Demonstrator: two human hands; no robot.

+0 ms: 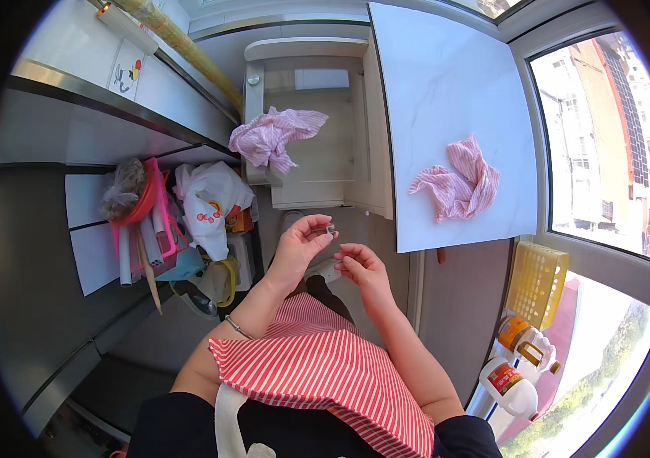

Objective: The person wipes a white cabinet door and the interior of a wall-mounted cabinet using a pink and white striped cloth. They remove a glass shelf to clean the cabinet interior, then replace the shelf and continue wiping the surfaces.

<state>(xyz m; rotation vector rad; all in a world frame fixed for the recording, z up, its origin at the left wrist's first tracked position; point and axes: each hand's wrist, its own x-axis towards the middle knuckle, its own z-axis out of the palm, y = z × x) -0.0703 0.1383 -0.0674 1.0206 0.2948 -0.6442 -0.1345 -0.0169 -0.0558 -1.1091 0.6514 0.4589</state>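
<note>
My left hand [297, 252] pinches a small metal piece [331, 229] between thumb and fingertips; its exact kind is too small to tell. Just to the right, my right hand [364, 273] has its fingers curled and thumb drawn in, a short gap away from the left. Whether anything tiny sits in those right fingertips is unclear. Beyond both hands is a pale cabinet frame [309, 194] with an open inside. A pink striped cloth [270, 137] hangs crumpled over its left side. Another pink striped cloth [462, 186] lies bunched on the white marbled countertop [445, 74].
On the left, a white plastic bag [210, 197] and a pink basket [166, 214] stand among stored items. At the right window sill are a yellow perforated basket [537, 283], an oil bottle [525, 340] and a white jug [507, 389]. The countertop's edge juts out at right.
</note>
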